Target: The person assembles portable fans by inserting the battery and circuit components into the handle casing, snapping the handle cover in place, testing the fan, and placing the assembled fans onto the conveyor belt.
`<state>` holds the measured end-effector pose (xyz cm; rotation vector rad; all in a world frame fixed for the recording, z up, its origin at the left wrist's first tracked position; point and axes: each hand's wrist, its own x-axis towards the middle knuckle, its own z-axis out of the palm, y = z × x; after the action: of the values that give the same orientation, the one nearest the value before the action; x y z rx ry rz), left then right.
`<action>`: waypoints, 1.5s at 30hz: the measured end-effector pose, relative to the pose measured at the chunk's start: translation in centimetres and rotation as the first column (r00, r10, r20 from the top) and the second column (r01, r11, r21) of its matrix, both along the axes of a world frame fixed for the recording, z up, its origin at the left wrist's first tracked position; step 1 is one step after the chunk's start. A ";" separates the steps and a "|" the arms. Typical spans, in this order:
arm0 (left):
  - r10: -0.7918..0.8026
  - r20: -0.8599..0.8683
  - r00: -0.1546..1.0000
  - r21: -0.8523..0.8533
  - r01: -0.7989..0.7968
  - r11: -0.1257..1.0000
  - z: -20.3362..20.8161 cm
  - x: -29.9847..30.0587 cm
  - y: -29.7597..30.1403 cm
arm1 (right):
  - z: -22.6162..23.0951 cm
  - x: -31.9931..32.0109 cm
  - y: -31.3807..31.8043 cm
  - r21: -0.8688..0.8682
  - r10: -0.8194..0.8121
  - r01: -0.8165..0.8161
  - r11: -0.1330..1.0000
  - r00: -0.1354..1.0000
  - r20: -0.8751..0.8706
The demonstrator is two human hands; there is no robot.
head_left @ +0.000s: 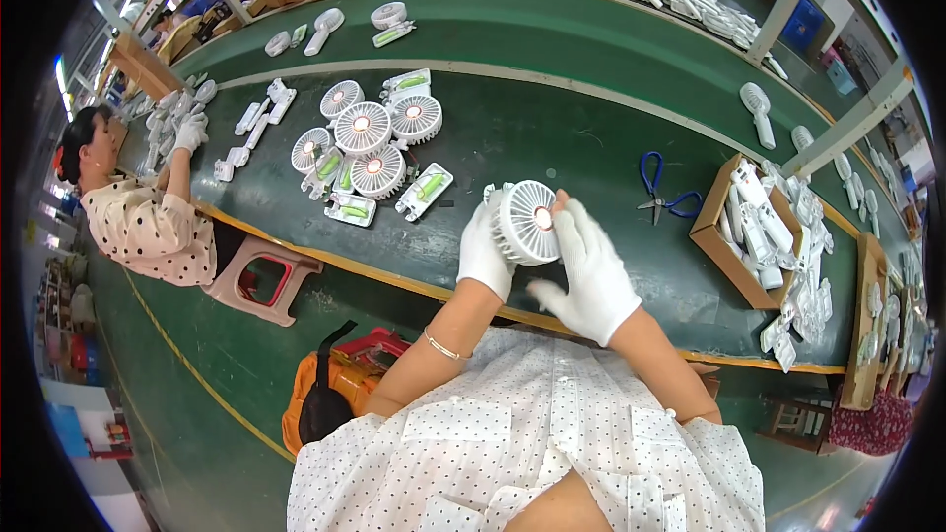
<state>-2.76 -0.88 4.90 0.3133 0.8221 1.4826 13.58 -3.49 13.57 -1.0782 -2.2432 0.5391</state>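
My left hand [485,248], in a white glove, is closed around the edge of a white handheld fan [529,222] with a round slatted grille and a copper-coloured centre. My right hand [595,271], also gloved, lies against the fan's right side with its fingers stretched and its thumb apart. A bare fingertip shows at the fan's rim. To the left on the table is a cluster of similar fan heads [363,128], with opened white housings [425,192] that show green cells inside. The fan's underside is hidden.
Blue-handled cutters [662,192] lie right of my hands. Beyond them stands a cardboard box [707,227] of white parts, with more parts heaped beside it. A green conveyor [552,54] runs behind the table [552,143]. A co-worker [148,207] handles parts at the left, near a stool [266,281].
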 end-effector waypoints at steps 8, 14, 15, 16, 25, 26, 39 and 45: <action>-0.289 0.222 0.931 0.077 0.279 0.957 2.0 0.9 -0.6 | 0.0 1.9 1.7 -0.296 0.241 -0.326 0.898 0.926 -0.289; -0.202 -0.380 0.903 0.128 0.267 0.955 -1.4 1.1 -0.4 | 1.3 2.5 0.3 -0.403 0.091 -0.300 0.865 0.883 -0.461; 0.149 -0.744 0.651 0.480 0.366 0.797 1.5 2.8 0.3 | 1.1 2.7 1.0 -0.515 -0.196 -0.320 0.796 0.668 -0.718; -0.368 -0.453 0.812 -0.057 0.386 0.921 4.4 2.8 -2.1 | 1.6 3.5 2.2 -0.558 -0.299 -0.206 0.804 0.671 -0.678; -0.570 -0.329 0.753 -0.003 0.603 0.798 6.0 2.0 -3.7 | -2.8 2.2 4.5 -0.653 -0.451 -0.219 0.725 0.566 -0.690; -0.559 -0.320 0.765 -0.021 0.585 0.811 6.3 2.0 -3.6 | -2.7 1.9 4.3 -0.655 -0.452 -0.222 0.723 0.565 -0.690; -0.303 -0.516 0.801 0.005 0.356 0.935 6.1 2.3 -2.2 | -2.9 4.5 1.5 -0.291 0.007 -0.166 0.942 0.878 -0.478; -0.485 -0.393 0.781 -0.159 0.461 0.873 6.9 5.7 -1.3 | -1.7 6.6 2.5 0.101 0.064 -0.038 0.994 0.959 -0.276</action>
<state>2.95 -2.20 11.76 0.7654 1.0341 0.9191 20.19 -0.95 11.91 -0.8410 -2.0309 0.5625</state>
